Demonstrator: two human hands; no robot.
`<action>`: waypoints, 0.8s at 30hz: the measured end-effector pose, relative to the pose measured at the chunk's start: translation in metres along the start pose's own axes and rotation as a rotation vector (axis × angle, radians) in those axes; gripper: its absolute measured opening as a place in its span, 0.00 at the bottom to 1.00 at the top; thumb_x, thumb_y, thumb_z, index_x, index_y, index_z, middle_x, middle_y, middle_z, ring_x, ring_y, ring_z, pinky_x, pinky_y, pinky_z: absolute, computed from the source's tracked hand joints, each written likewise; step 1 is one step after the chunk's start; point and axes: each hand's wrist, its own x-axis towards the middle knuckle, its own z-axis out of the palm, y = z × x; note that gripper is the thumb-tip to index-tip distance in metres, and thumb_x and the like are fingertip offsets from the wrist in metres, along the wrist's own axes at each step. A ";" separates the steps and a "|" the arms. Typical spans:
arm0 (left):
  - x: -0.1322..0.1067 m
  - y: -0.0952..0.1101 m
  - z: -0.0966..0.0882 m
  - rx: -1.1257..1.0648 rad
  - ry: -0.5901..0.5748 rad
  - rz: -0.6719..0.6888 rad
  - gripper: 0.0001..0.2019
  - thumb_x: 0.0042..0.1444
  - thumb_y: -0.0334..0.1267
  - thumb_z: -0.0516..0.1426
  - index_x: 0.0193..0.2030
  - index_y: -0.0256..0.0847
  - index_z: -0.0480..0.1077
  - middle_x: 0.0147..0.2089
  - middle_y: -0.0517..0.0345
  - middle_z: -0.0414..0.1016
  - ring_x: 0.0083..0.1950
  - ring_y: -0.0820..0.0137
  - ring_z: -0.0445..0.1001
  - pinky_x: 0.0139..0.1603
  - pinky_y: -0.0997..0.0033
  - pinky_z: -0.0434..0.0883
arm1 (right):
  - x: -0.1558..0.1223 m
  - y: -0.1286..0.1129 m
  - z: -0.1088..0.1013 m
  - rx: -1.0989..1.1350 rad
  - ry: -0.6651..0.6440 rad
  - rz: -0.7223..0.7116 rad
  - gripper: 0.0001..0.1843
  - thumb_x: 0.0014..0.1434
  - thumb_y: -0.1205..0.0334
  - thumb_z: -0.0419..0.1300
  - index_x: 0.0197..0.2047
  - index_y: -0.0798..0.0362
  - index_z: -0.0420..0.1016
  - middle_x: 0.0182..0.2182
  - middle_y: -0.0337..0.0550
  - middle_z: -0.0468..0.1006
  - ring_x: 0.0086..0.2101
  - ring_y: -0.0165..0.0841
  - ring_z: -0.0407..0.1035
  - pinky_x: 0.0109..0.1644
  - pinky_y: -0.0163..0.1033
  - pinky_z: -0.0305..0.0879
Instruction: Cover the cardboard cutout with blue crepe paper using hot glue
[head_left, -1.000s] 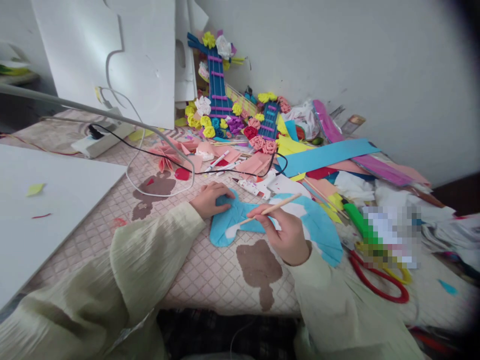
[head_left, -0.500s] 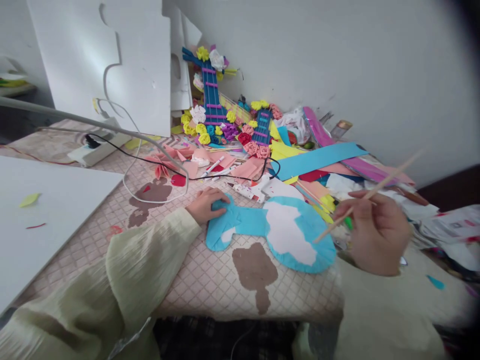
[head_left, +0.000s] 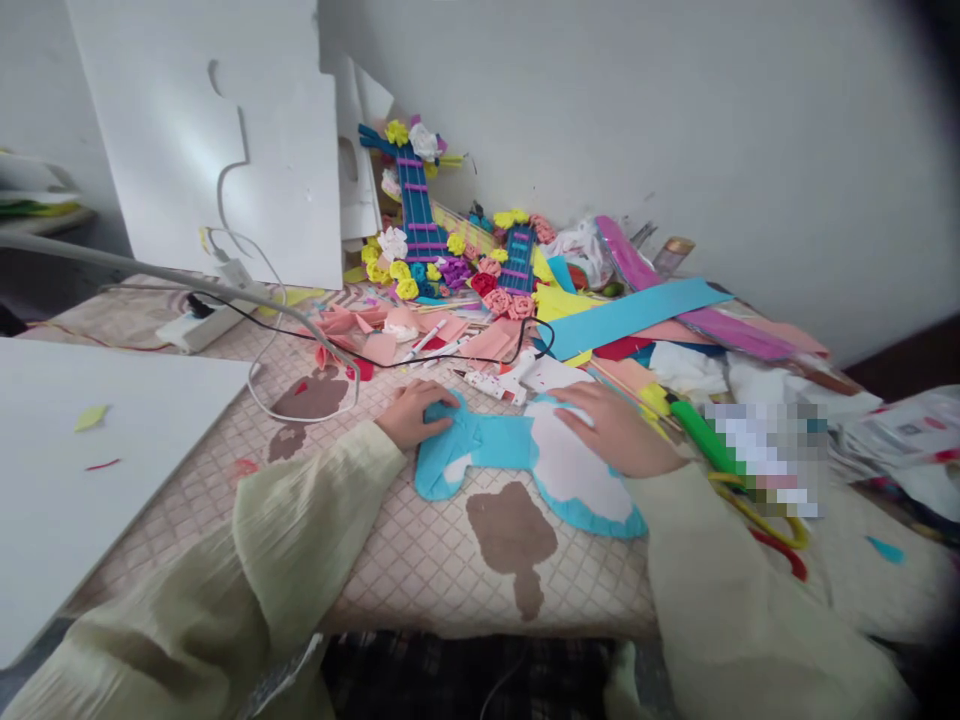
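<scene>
A guitar-shaped cutout (head_left: 504, 441) wrapped in blue crepe paper lies flat on the table, its white backing showing in the wide right part. My left hand (head_left: 418, 413) grips the small left end, thumb and fingers closed round its edge. Over the wide part lies my right hand (head_left: 611, 425), fingers stretched out on the white and blue surface, with nothing seen in it. My palm and sleeve hide part of the rounded right edge. Just behind the cutout rests a white hot glue gun (head_left: 501, 384).
Paper flowers (head_left: 401, 270) and a blue fretboard-like piece (head_left: 421, 205) lean at the back. A blue paper strip (head_left: 637, 318) crosses scraps at the right. Scissors (head_left: 765, 510) lie by my right sleeve. A white board (head_left: 150, 440) and a power strip (head_left: 217, 315) occupy the left.
My right hand has moved left and down onto the wide part of the cutout; the thin wooden stick is no longer in it. The left hand keeps its place.
</scene>
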 end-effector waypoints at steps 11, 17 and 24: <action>-0.001 -0.001 0.002 -0.072 0.030 -0.015 0.20 0.48 0.36 0.57 0.50 0.41 0.66 0.42 0.54 0.73 0.46 0.61 0.67 0.49 0.56 0.60 | 0.043 -0.068 0.065 0.054 -0.090 -0.353 0.13 0.60 0.64 0.52 0.46 0.52 0.73 0.35 0.47 0.70 0.40 0.36 0.62 0.44 0.44 0.61; -0.002 -0.010 -0.013 -0.322 0.173 0.032 0.13 0.54 0.36 0.50 0.47 0.39 0.66 0.44 0.52 0.72 0.46 0.66 0.69 0.46 0.64 0.66 | 0.036 -0.070 0.066 0.076 -0.053 -0.297 0.12 0.60 0.64 0.51 0.41 0.51 0.75 0.35 0.46 0.69 0.40 0.36 0.62 0.44 0.45 0.60; -0.005 -0.008 -0.018 -0.025 0.045 0.067 0.07 0.51 0.39 0.56 0.34 0.41 0.74 0.38 0.54 0.73 0.43 0.65 0.68 0.50 0.62 0.62 | 0.036 -0.070 0.069 0.122 -0.039 -0.295 0.13 0.59 0.66 0.52 0.45 0.51 0.73 0.50 0.46 0.69 0.49 0.38 0.61 0.51 0.48 0.56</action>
